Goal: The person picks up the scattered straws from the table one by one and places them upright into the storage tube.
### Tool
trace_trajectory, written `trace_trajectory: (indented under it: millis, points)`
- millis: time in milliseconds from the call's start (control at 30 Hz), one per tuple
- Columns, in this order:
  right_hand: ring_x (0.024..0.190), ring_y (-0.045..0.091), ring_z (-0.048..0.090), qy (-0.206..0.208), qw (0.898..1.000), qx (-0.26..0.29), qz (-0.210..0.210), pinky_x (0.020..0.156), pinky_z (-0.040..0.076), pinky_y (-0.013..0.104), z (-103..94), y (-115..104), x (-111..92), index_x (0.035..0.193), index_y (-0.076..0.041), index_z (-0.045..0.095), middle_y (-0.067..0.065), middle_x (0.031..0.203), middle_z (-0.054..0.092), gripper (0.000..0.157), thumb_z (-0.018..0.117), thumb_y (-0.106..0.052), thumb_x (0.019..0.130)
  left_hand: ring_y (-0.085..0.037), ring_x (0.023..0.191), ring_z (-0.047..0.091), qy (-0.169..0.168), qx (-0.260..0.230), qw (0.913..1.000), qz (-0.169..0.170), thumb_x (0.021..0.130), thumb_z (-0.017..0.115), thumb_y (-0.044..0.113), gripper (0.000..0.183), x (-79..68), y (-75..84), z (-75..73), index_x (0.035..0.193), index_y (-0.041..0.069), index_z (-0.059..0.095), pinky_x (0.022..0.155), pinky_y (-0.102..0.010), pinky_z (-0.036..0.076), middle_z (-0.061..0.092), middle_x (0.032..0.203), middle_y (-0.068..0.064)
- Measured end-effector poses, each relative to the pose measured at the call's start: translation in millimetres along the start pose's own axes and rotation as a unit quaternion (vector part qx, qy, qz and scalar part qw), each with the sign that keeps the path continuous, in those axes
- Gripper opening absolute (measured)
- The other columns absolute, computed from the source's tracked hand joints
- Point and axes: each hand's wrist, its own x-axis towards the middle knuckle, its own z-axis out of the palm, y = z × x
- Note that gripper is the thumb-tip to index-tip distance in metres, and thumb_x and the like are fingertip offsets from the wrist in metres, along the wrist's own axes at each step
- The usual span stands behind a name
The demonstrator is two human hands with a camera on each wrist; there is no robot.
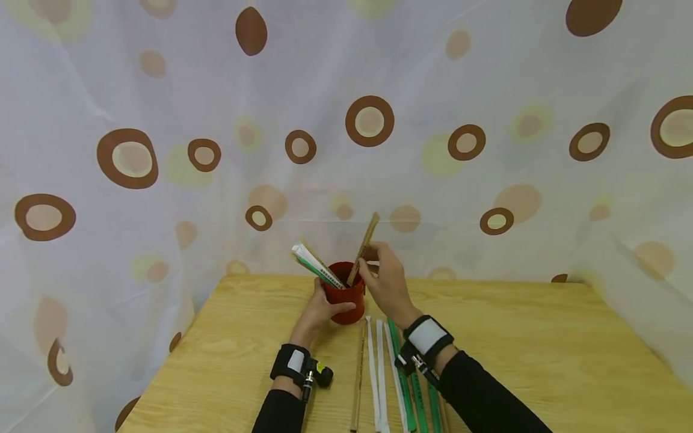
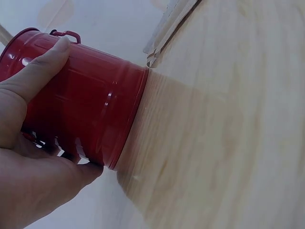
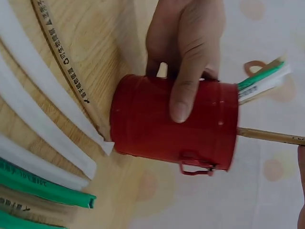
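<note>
A small red metal bucket [image 1: 348, 305] with little side handles stands upright near the table's back edge. My left hand [image 1: 319, 311] grips it from the left, the thumb [image 2: 40, 71] lying along its wall. Above the rim, my right hand [image 1: 387, 279] pinches a brown paper-wrapped straw [image 1: 370, 231], its lower end inside the mouth of the bucket. White, green and brown wrapped straws [image 1: 319, 268] lean out over the left side of the rim. Their bottom ends are hidden within the bucket.
In front of the bucket several wrapped straws lie lengthwise on the wooden table [image 1: 520, 343]: a brown one [image 1: 358, 379], white ones [image 1: 382, 376] and green ones [image 1: 403, 385]. My right forearm crosses above some of them. A patterned curtain [image 1: 325, 72] hangs behind the table.
</note>
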Motion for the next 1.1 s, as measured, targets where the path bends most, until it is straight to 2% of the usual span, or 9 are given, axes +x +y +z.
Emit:
trace_trajectory:
  millis: [133,267,433,567,867,1000,1100]
  points:
    - [0.095,0.026,0.067,-0.046,0.997,-0.042,0.035,0.080,0.060,0.036,16.8,8,8,0.119,0.000,0.057,0.014,0.103,0.064,0.024,0.063,0.001,0.097,-0.036,0.142,0.038,-0.003,-0.007,1.0000,0.000,0.084,0.084,0.008,0.094,-1.6,0.7,0.7,0.149,0.008,0.017,0.119,-0.054,0.027,0.039,0.151,-0.019]
    - [0.088,0.025,0.067,-0.089,0.992,-0.077,0.050,0.074,0.059,0.038,28.4,14,12,0.114,-0.002,0.059,0.012,0.096,0.066,0.021,0.065,0.002,0.094,-0.036,0.142,0.038,-0.007,-0.010,0.9999,0.008,0.084,0.083,0.007,0.093,-1.2,2.7,-0.9,0.149,0.008,0.017,0.119,-0.053,0.028,0.040,0.152,-0.019]
    - [0.086,0.025,0.064,-0.129,0.984,-0.104,0.062,0.074,0.057,0.038,32.2,15,12,0.111,-0.002,0.059,0.011,0.096,0.065,0.020,0.065,0.005,0.093,-0.035,0.141,0.039,-0.012,-0.014,0.9997,0.016,0.084,0.083,0.007,0.092,1.5,2.0,-0.9,0.148,0.009,0.018,0.119,-0.053,0.028,0.042,0.151,-0.019]
    - [0.088,0.024,0.064,-0.155,0.979,-0.108,0.072,0.076,0.057,0.037,33.9,13,10,0.112,-0.001,0.059,0.011,0.098,0.064,0.021,0.065,0.004,0.092,-0.034,0.141,0.040,-0.006,-0.010,0.9999,0.007,0.082,0.085,0.010,0.093,0.5,-0.3,-1.3,0.148,0.010,0.019,0.119,-0.052,0.028,0.043,0.151,-0.017]
    - [0.093,0.025,0.064,-0.154,0.981,-0.101,0.051,0.080,0.058,0.038,29.5,13,1,0.115,0.002,0.059,0.013,0.103,0.064,0.024,0.066,0.004,0.092,-0.037,0.141,0.039,-0.010,-0.001,0.9999,-0.008,0.083,0.085,0.011,0.095,-2.9,-1.8,-1.0,0.150,0.009,0.017,0.118,-0.054,0.029,0.040,0.152,-0.019]
    - [0.098,0.027,0.064,-0.143,0.985,-0.086,0.041,0.083,0.058,0.039,16.7,11,-5,0.118,0.002,0.059,0.014,0.108,0.064,0.026,0.063,0.005,0.093,-0.037,0.141,0.039,-0.006,-0.005,0.9999,-0.010,0.082,0.086,0.012,0.096,-2.5,-1.0,0.0,0.149,0.011,0.018,0.118,-0.055,0.030,0.039,0.152,-0.018]
    - [0.101,0.026,0.065,-0.137,0.986,-0.074,0.051,0.086,0.058,0.040,1.1,8,-14,0.120,0.000,0.059,0.012,0.109,0.064,0.026,0.062,0.005,0.094,-0.037,0.141,0.039,-0.005,-0.004,1.0000,-0.003,0.081,0.086,0.012,0.096,-1.7,-0.6,0.7,0.149,0.010,0.019,0.117,-0.056,0.030,0.039,0.151,-0.019]
